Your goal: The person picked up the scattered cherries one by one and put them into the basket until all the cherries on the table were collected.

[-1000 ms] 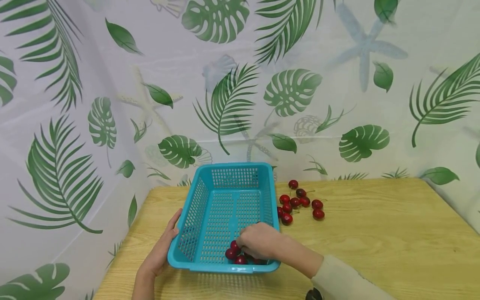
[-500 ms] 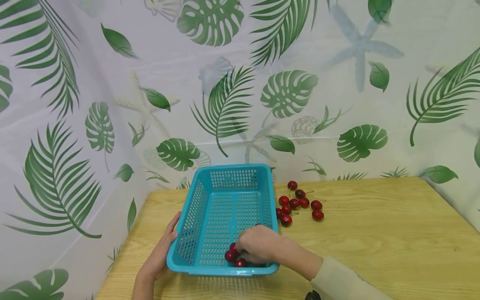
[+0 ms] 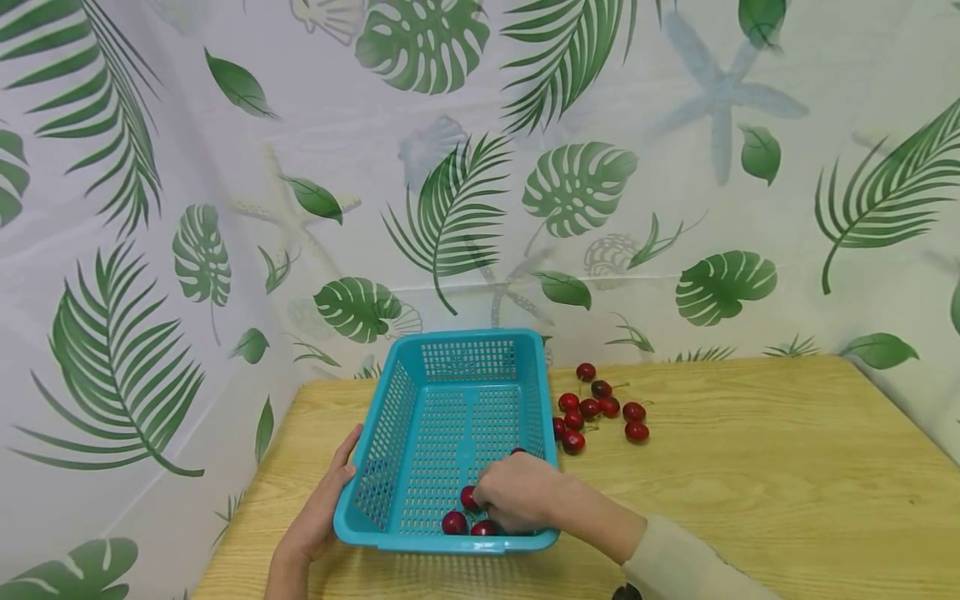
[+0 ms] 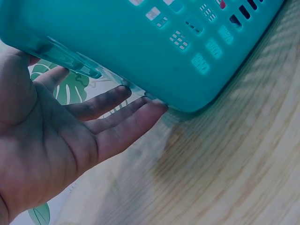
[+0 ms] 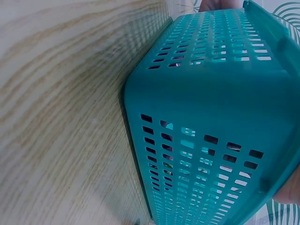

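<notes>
left fingers touch a perforated, rectangular plastic basket.

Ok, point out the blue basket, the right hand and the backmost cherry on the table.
Blue basket (image 3: 457, 433): head view, on its bare floor.
Right hand (image 3: 517, 493): head view, on its back.
Backmost cherry (image 3: 586, 372): head view, middle of its skin.

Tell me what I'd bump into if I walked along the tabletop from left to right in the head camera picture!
The left grip → the turquoise slotted basket → the cluster of red cherries → the rightmost pair of cherries.
</notes>
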A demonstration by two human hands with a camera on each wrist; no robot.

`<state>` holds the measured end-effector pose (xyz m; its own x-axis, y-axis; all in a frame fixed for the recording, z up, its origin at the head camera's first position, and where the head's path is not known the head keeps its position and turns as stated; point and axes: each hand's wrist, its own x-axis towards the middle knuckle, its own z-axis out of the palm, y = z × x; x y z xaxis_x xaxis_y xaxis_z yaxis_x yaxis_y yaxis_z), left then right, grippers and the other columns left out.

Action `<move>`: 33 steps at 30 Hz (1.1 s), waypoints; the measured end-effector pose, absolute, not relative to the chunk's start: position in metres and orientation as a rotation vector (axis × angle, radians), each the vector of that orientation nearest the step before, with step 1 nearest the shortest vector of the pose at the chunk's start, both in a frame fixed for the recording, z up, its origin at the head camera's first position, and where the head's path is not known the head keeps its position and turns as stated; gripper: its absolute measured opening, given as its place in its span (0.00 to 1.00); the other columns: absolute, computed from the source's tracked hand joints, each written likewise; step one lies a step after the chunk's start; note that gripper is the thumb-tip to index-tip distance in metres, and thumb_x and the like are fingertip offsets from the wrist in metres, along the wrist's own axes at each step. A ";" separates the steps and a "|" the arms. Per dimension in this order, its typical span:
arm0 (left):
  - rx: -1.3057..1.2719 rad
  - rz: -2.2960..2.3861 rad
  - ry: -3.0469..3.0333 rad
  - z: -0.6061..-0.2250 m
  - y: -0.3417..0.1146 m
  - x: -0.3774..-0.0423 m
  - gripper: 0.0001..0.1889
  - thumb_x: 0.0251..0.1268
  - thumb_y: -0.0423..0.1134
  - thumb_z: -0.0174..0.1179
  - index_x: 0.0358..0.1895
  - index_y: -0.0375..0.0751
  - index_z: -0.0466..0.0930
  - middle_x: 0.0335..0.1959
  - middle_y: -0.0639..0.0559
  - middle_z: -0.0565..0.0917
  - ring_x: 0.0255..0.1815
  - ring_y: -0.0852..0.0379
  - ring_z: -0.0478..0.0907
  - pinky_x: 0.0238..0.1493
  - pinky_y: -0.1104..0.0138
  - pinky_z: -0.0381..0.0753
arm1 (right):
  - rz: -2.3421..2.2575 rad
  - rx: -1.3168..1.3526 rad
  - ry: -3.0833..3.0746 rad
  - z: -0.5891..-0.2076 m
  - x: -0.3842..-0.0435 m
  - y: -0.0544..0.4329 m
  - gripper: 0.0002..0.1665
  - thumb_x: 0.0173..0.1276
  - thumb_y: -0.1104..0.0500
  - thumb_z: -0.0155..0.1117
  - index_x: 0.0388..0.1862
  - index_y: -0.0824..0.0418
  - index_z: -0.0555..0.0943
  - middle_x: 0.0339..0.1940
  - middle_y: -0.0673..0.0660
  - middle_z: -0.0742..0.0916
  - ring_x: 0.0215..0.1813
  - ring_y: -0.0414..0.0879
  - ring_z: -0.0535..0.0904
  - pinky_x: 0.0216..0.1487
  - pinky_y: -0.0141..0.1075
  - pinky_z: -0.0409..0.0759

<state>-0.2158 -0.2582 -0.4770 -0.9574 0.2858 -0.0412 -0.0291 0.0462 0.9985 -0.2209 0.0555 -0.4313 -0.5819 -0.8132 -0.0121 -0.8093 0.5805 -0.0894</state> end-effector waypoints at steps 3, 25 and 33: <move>0.269 1.997 2.117 -0.478 -0.258 -0.216 0.30 0.80 0.49 0.33 0.81 0.60 0.40 0.80 0.36 0.43 0.70 0.24 0.57 0.51 0.47 0.77 | -0.123 -1.400 2.782 -0.432 -0.220 0.055 0.07 0.62 0.61 0.63 0.30 0.50 0.86 0.26 0.42 0.83 0.28 0.33 0.75 0.32 0.29 0.77; 0.279 2.005 2.073 -0.478 -0.258 -0.215 0.30 0.81 0.50 0.33 0.81 0.62 0.38 0.80 0.37 0.42 0.71 0.23 0.54 0.53 0.46 0.76 | -0.194 -1.384 2.851 -0.430 -0.219 0.055 0.11 0.67 0.60 0.61 0.23 0.51 0.77 0.18 0.43 0.71 0.23 0.36 0.64 0.25 0.27 0.67; 0.274 2.004 2.069 -0.477 -0.258 -0.215 0.30 0.81 0.50 0.33 0.81 0.61 0.37 0.80 0.37 0.42 0.71 0.23 0.54 0.53 0.47 0.76 | -0.412 -1.399 2.886 -0.430 -0.221 0.058 0.08 0.69 0.59 0.62 0.29 0.52 0.81 0.22 0.43 0.78 0.25 0.35 0.69 0.27 0.27 0.70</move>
